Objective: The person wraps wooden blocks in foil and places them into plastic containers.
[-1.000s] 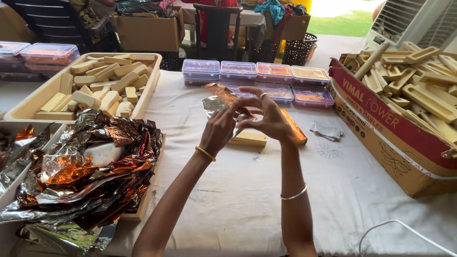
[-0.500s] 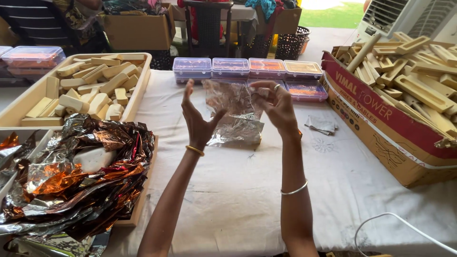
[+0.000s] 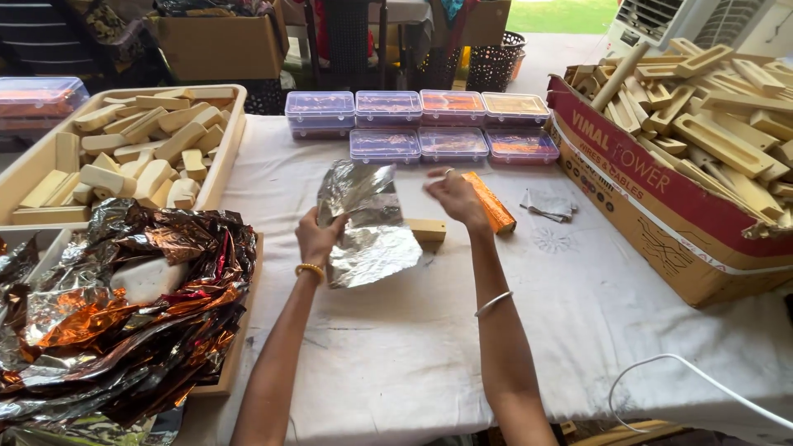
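My left hand (image 3: 318,239) pinches a crinkled sheet of silver foil (image 3: 366,223) by its left edge and holds it upright over the white tablecloth. Beyond the foil lies a plain wooden block (image 3: 426,230), partly hidden by it. My right hand (image 3: 453,196) hovers just right of the foil with fingers apart and nothing in it, above the block. Right of that hand an orange foil-wrapped block (image 3: 489,201) rests on the cloth. A small scrap of silver foil (image 3: 548,204) lies farther right.
A wooden tray of plain blocks (image 3: 140,149) stands at far left, with a heap of copper and silver foil (image 3: 116,314) in front of it. Several clear lidded boxes (image 3: 417,124) sit at the back. A cardboard box of long wooden pieces (image 3: 702,124) fills the right side. A white cable (image 3: 694,376) runs at bottom right.
Both hands held the foil stretched between them earlier. My right hand has since let go and moved right, while the left hand lowered the sheet and keeps it alone.
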